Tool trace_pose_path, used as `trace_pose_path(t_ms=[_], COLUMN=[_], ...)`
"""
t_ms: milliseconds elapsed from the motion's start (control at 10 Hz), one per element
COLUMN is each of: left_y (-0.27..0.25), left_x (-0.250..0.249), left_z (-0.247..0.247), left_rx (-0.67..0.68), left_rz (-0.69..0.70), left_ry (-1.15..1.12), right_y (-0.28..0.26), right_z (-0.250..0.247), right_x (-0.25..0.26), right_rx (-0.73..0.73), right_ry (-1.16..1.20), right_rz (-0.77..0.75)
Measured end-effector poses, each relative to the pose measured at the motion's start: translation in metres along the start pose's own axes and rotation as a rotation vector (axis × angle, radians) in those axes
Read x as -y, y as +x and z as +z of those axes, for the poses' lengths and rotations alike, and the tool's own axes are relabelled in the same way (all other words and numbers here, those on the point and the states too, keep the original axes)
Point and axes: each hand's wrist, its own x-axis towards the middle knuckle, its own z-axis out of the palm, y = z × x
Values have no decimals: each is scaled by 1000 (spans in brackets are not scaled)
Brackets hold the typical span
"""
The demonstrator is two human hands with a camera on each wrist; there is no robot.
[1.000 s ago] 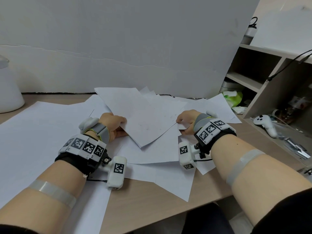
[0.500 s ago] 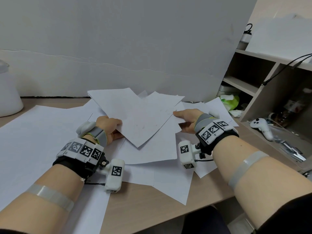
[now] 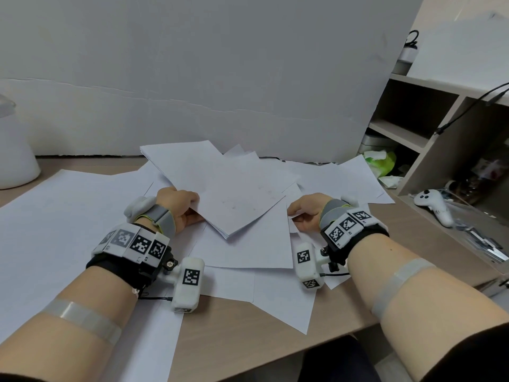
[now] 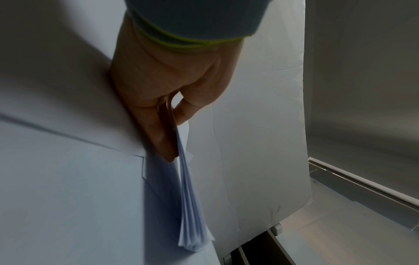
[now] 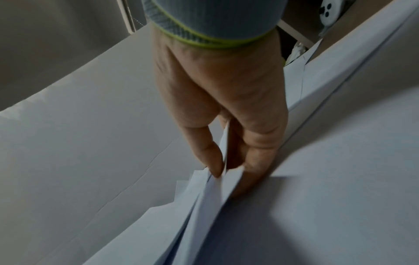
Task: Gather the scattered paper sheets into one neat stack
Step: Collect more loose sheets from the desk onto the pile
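Left hand (image 3: 176,208) pinching stack of sheets (image 3: 228,194) between thumb and fingers; right hand (image 3: 305,213) likewise pinching loose sheets (image 5: 211,193), above the desk (image 3: 234,321).

You face a large white board (image 3: 220,78) with a cracked crease, standing on a light wooden desk (image 3: 242,321), a beige open shelf unit (image 3: 429,128) to the board's right, pale wall (image 3: 462,45) above the shelf, soft even light.
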Motion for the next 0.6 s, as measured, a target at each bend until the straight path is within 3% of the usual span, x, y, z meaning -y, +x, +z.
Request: trace_pose_path(t_ms=[100, 400, 500, 600], left_y=[-1, -6, -8, -9], left_x=[0, -2, -3, -2], left_z=[0, 2, 1, 3], left_rx=[9, 84, 111, 157], left_rz=[2, -21, -16, -23], left_ry=[7, 48, 34, 66], right_y=[1, -23, -38, -60], right_z=[0, -19, -21, -18], right_x=[4, 54, 82, 105], right_rx=[-76, -408, -534, -553], right_ry=[-50, -187, -47, 81], right_rz=[-51, -429, -517, -600])
